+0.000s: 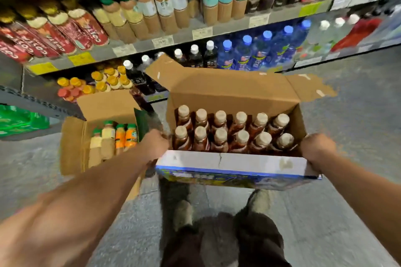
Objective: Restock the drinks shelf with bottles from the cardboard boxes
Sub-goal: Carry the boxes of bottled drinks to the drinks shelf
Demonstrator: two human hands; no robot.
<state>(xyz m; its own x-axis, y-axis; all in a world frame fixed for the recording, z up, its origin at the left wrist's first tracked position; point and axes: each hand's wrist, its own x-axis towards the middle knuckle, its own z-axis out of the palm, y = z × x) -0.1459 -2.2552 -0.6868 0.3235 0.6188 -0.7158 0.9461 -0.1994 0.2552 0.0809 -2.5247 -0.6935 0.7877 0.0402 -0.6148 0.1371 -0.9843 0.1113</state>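
I hold an open cardboard box (234, 97) in front of me, above the floor. Two rows of brown drink bottles (232, 134) with tan caps stand upright in it. My left hand (155, 145) grips the box's left end and my right hand (316, 147) grips its right end. Its near flap is white with a blue printed side. The drinks shelf (195, 34) runs across the view behind the box, stocked with bottles on several levels.
A second open cardboard box (73, 145) sits on the floor at my left, holding a few orange and pale bottles (112, 138). Green packs (19, 121) lie at far left. My feet (217, 212) stand on grey floor below the held box.
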